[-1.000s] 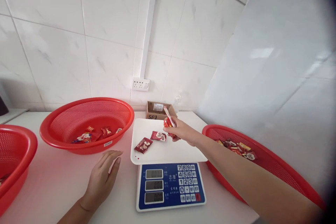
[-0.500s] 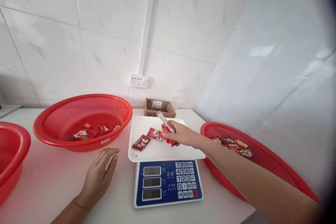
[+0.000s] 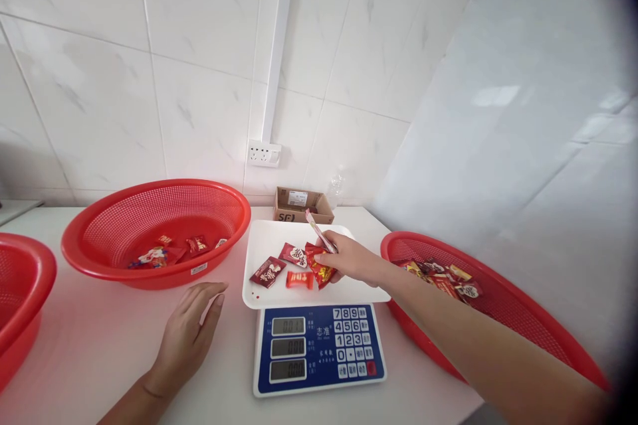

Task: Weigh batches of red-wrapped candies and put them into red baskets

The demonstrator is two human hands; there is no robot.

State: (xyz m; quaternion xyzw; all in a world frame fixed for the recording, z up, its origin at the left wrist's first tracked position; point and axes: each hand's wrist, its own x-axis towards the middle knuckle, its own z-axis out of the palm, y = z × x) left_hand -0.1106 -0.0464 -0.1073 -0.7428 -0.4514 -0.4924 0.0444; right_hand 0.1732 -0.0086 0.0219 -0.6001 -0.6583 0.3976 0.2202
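Observation:
My right hand [image 3: 349, 259] reaches over the white pan [image 3: 279, 239] of a blue electronic scale [image 3: 319, 348]. Its fingers are closed on several wrapped candies [image 3: 321, 269], one pale stick wrapper poking up behind them. On the pan lie two dark red candy packets [image 3: 269, 271] [image 3: 294, 254] and a small red wrapped candy [image 3: 300, 279] just left of my fingers. My left hand [image 3: 192, 332] rests flat on the white counter left of the scale, fingers stretched out, holding nothing.
A red mesh basket [image 3: 154, 229] with several candies stands at the back left. Another red basket [image 3: 478, 319] with candies sits right of the scale, under my forearm. A third red basket [image 3: 20, 292] is at the far left edge. A small cardboard box [image 3: 302, 204] stands by the tiled wall.
A small red candy now lies on the pan beside my right hand, which has lowered slightly toward the pan. My left hand has stayed put.

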